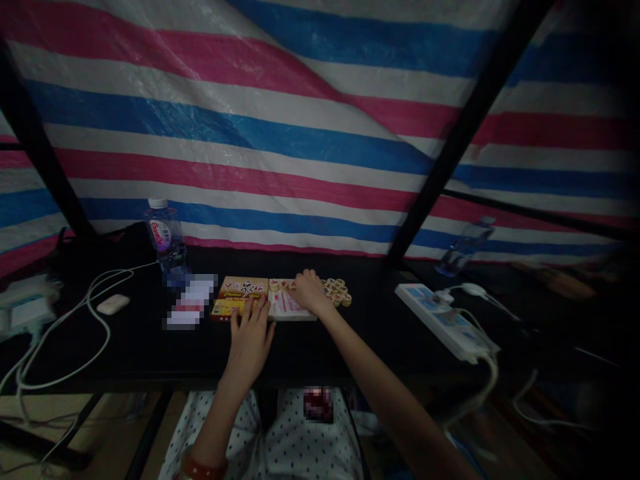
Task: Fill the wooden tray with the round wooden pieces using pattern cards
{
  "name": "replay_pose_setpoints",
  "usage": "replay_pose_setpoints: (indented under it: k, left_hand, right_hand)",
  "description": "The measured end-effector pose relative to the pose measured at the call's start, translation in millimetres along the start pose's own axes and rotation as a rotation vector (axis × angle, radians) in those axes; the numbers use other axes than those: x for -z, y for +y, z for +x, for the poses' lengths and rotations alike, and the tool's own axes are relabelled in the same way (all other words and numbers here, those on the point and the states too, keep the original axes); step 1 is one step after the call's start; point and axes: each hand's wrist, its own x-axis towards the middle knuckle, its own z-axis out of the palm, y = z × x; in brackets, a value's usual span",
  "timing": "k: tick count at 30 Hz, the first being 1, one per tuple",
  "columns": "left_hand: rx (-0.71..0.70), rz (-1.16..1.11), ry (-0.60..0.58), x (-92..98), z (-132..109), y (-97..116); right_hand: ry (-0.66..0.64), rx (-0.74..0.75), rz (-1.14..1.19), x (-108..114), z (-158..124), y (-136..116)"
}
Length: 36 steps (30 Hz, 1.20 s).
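Observation:
A yellow and brown Chinese chess box [245, 287] lies on the black table, joined on its right by a white tray-like part [300, 315]. A few round chess pieces [275, 285] sit in a row along this part's far edge. My left hand [251, 333] rests on the near side of the printed box, fingers stretched and apart. Over the white part's far right corner, my right hand [309, 291] has its fingers bent down and together; their tips and anything in them are hidden. Several loose chess pieces [337, 291] are clustered just right of that hand.
A clear water bottle [167, 243] and a blurred-out flat item [191, 303] stand left of the box. Further left are a white earphone case [113, 305] and white cables [107, 333]. At right are a power strip [445, 323] and another bottle [465, 245]. Striped sheeting [240, 133] hangs behind.

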Motion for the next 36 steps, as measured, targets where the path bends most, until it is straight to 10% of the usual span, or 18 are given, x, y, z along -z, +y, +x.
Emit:
replay_pose_setpoints:
  k: [15,36]
  left_hand:
    - [0.008,-0.020,-0.012,0.9,0,0]
    - [-0.007,0.005,0.001,-1.8,0,-1]
  right_hand:
    - [-0.008,-0.108,0.201,43,-62,70]
    - [-0.044,-0.287,0.366,14,-79,75]
